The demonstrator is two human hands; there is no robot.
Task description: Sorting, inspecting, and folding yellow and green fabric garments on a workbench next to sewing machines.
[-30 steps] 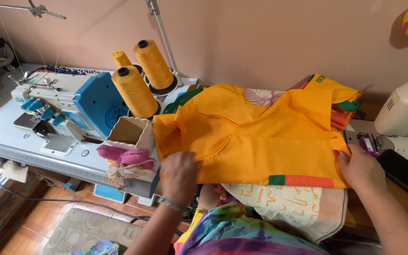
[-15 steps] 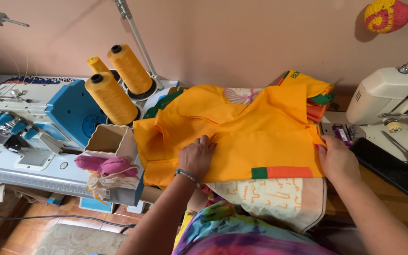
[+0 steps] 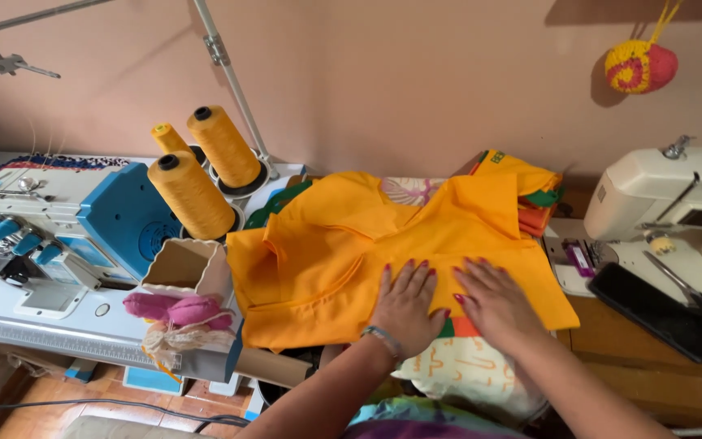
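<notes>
An orange-yellow garment point(image 3: 351, 252) lies spread on a pile of fabric between two sewing machines. My left hand point(image 3: 406, 305) rests flat on its lower middle, fingers spread, a bracelet on the wrist. My right hand point(image 3: 493, 299) lies flat just beside it, palm down, covering an orange and green border strip point(image 3: 458, 327). Neither hand grips anything. Under the garment a cream patterned cloth point(image 3: 465, 370) hangs toward me.
A blue and white overlock machine point(image 3: 58, 236) stands at the left with three yellow thread cones point(image 3: 192, 193). A small beige box point(image 3: 182, 267) and pink pincushion point(image 3: 174, 309) sit by it. A white sewing machine point(image 3: 676, 203) and a black phone point(image 3: 652, 309) are at the right.
Both hands slid inward across the garment and now lie side by side at its lower middle. My view shifted to the right.
</notes>
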